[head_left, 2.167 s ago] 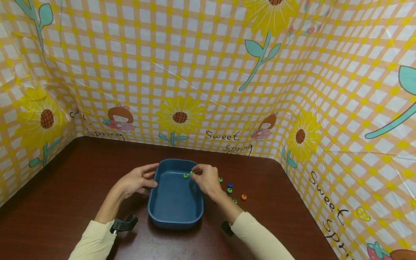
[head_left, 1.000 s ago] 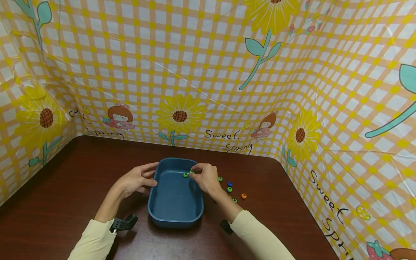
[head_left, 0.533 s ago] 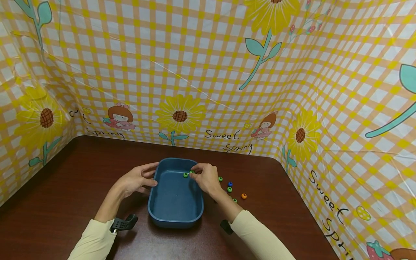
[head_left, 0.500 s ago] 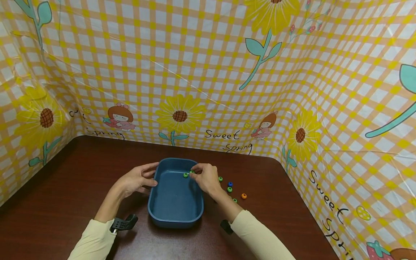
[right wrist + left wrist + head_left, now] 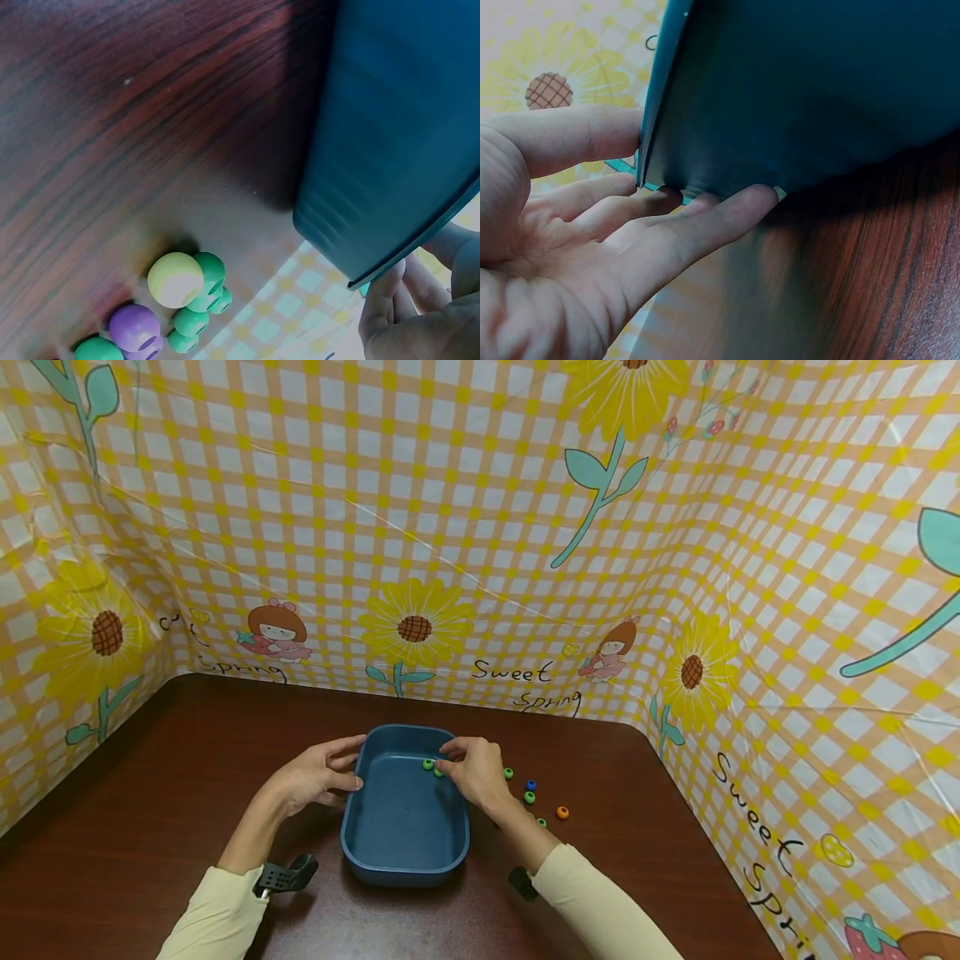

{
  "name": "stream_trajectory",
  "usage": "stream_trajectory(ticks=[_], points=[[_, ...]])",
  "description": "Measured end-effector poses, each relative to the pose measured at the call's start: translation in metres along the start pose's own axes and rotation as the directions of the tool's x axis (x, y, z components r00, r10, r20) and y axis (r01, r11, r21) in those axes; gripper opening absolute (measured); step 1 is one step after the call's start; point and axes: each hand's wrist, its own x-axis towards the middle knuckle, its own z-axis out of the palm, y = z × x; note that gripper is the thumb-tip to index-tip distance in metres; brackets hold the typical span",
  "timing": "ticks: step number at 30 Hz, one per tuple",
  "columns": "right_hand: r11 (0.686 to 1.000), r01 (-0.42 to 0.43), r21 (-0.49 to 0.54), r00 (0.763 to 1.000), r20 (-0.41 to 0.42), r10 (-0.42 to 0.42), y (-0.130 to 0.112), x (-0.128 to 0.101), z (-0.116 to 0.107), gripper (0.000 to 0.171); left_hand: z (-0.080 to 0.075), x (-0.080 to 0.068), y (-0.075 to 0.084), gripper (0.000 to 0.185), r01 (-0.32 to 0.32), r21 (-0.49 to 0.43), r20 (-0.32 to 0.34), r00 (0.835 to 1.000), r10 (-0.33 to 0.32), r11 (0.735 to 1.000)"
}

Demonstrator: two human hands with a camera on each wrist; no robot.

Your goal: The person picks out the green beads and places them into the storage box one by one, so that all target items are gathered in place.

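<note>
In the head view a blue plastic bin point(image 5: 408, 827) stands on the dark table. My left hand point(image 5: 309, 777) touches its left side, thumb at the rim; in the left wrist view the extended fingers point(image 5: 705, 229) lie along the outer wall. My right hand point(image 5: 478, 770) reaches over the far right rim, its thumb and index finger apart. Inside the bin lies a green bead point(image 5: 428, 764). A second green bead point(image 5: 438, 772) shows just below the right thumb, which partly covers it.
Right of the bin lie loose round beads: a blue bead point(image 5: 531, 785), an orange bead point(image 5: 562, 812) and several green beads point(image 5: 529, 797). The right forearm partly covers this group. Checked sunflower cloth point(image 5: 450, 527) walls in the table's back and sides.
The green bead that showed between my right thumb and index finger now sits lower, in the bin near the other green bead. Both hands have stayed almost in place.
</note>
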Motion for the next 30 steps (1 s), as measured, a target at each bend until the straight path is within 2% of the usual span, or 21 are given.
stream_trajectory(ticks=[7,17,30], points=[[0.999,0.005,0.038,1.000,-0.018,-0.004,-0.002,-0.001,-0.011,0.017,0.001,0.000,0.001,0.080,0.004,-0.005,0.014,1.000,-0.003,1.000],[1.000,-0.021,0.015,0.998,-0.050,0.021,0.008,-0.005,-0.036,0.018,0.000,-0.002,0.001,0.080,0.010,0.005,0.014,1.000,-0.010,1.000],[0.992,-0.098,-0.076,0.995,0.015,0.099,0.023,-0.025,-0.061,0.021,-0.001,-0.001,0.000,0.079,0.004,0.002,0.017,1.000,-0.004,1.000]])
